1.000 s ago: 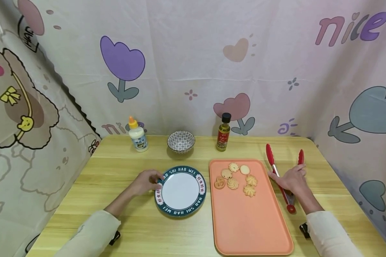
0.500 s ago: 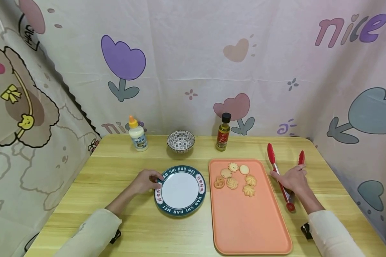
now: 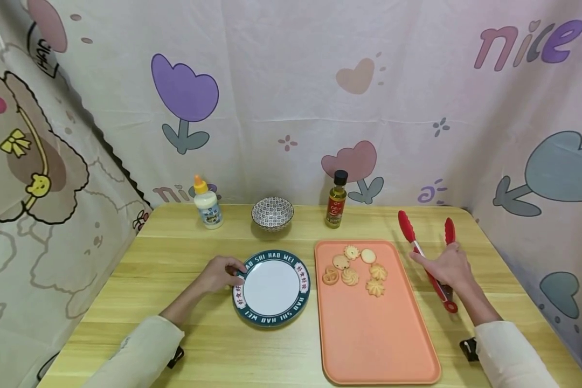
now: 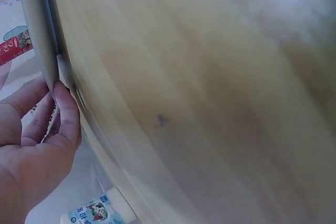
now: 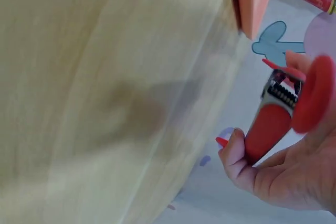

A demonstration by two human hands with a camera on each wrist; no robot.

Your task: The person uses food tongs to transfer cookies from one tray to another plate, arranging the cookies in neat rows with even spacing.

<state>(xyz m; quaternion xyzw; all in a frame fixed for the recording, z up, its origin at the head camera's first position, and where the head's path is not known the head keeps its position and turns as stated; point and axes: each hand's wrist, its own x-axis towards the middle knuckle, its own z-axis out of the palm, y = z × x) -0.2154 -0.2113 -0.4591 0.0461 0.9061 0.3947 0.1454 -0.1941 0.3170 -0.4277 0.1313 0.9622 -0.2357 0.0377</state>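
Note:
At the middle left, my left hand (image 3: 219, 274) pinches the near-left rim of a round plate (image 3: 271, 288) with a white centre and a dark green lettered border. In the left wrist view, thumb and fingers grip the plate's edge (image 4: 38, 24). My right hand (image 3: 447, 267) holds red-and-silver tongs (image 3: 407, 227) right of the tray. Their arms are spread, with the red tips pointing away from me. The red ring end of the tongs lies toward my wrist. In the right wrist view, fingers wrap the red grip (image 5: 269, 129).
An orange tray (image 3: 378, 334) bears several cookies (image 3: 350, 277) on its far half. Along the back stand a squeeze bottle (image 3: 208, 209) with a yellow cap, a patterned bowl (image 3: 273, 214) and an oil bottle (image 3: 337, 202). Printed cloth hangs behind the wooden table (image 3: 199, 345).
My right hand and the tongs have shifted slightly forward; the ring end has swung to the right and the tips a little left. My left hand and the plate stay put.

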